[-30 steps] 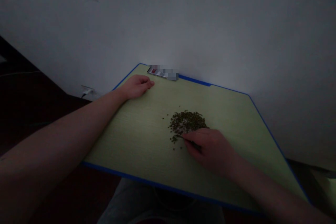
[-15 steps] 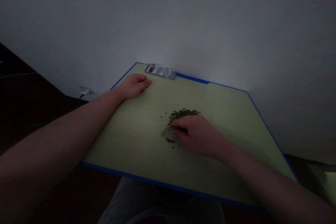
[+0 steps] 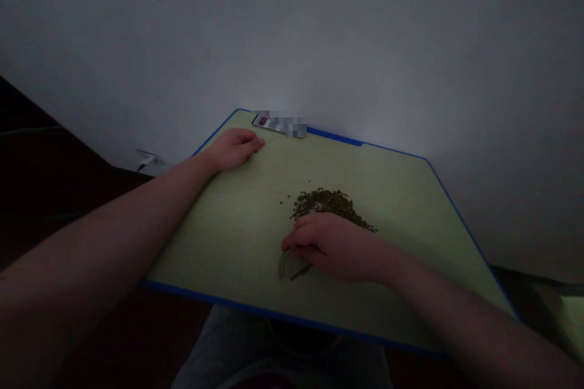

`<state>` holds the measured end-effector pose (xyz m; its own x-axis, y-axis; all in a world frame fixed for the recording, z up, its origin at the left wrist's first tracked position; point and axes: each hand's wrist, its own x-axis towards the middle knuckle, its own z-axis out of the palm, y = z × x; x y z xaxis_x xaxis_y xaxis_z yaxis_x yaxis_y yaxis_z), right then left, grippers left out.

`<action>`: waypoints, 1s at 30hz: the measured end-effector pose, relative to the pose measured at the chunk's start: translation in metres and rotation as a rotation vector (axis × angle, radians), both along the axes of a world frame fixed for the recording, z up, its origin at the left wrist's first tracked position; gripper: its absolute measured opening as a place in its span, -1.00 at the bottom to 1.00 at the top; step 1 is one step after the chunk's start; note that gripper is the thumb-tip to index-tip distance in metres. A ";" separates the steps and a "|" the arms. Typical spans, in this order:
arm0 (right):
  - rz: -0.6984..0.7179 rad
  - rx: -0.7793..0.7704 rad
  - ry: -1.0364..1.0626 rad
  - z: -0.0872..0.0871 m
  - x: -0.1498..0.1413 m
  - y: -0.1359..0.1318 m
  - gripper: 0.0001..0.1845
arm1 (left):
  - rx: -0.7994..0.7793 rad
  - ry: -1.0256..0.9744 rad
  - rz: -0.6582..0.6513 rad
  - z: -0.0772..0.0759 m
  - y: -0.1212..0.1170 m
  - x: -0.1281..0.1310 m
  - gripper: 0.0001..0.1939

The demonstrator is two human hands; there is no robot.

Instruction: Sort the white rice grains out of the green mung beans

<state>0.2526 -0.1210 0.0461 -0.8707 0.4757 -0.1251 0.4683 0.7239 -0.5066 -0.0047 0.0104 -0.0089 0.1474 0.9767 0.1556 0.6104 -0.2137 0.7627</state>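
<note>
Legs (image 3: 205, 346) nearest, under the desk (image 3: 219, 225), pale top, blue edging. Clear piece (image 3: 286, 268), curved rim, just this side of the seeds; dark streak beside it too blurred to name. Right hand (image 3: 337, 247) has its grip clamped on the clear piece, fingers over the top; palm side hidden. Seeds (image 3: 326, 199) heaped loosely mid-desk, near side masked by that hand, a few strays to the left. Left hand (image 3: 233, 149) farther off, resting on the desk, grip loosely curled together. Phone (image 3: 274, 124) near its fingertips, at the far edge. Wall (image 3: 328, 42) behind.
</note>
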 end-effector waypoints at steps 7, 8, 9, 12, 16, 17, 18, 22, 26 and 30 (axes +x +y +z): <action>-0.145 -0.009 -0.051 -0.003 0.021 -0.021 -0.76 | -0.019 -0.009 -0.003 0.002 -0.001 0.000 -0.68; -0.174 -0.009 -0.057 -0.004 0.024 -0.025 -0.76 | -0.016 -0.011 -0.002 0.002 0.000 0.000 -0.68; -0.206 -0.010 -0.060 -0.005 0.026 -0.028 -0.76 | -0.015 -0.013 -0.001 0.002 0.000 0.000 -0.69; -0.305 -0.033 -0.065 -0.008 0.032 -0.040 -0.77 | -0.022 -0.018 0.000 0.001 0.001 -0.001 -0.67; -0.435 -0.055 -0.032 -0.011 0.039 -0.056 -0.77 | -0.021 -0.008 -0.001 0.000 0.001 -0.001 -0.67; -0.458 -0.055 -0.024 -0.012 0.041 -0.059 -0.77 | -0.021 -0.003 0.001 0.000 0.001 -0.002 -0.67; -0.477 -0.053 -0.021 -0.013 0.042 -0.063 -0.77 | -0.022 0.001 0.004 0.000 0.001 -0.002 -0.67; -0.539 -0.037 -0.016 -0.015 0.044 -0.074 -0.75 | -0.024 0.012 0.010 0.001 0.001 -0.002 -0.66; -0.598 -0.044 0.002 -0.017 0.045 -0.080 -0.75 | -0.021 0.005 0.001 0.001 0.000 -0.001 -0.67; -0.631 -0.051 0.028 -0.020 0.045 -0.086 -0.76 | -0.028 -0.016 0.005 -0.001 0.002 -0.002 -0.69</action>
<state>0.2976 -0.2067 0.0257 -0.4275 0.8928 -0.1418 0.7831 0.2873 -0.5516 -0.0072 0.0123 -0.0103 0.1399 0.9815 0.1310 0.5992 -0.1892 0.7779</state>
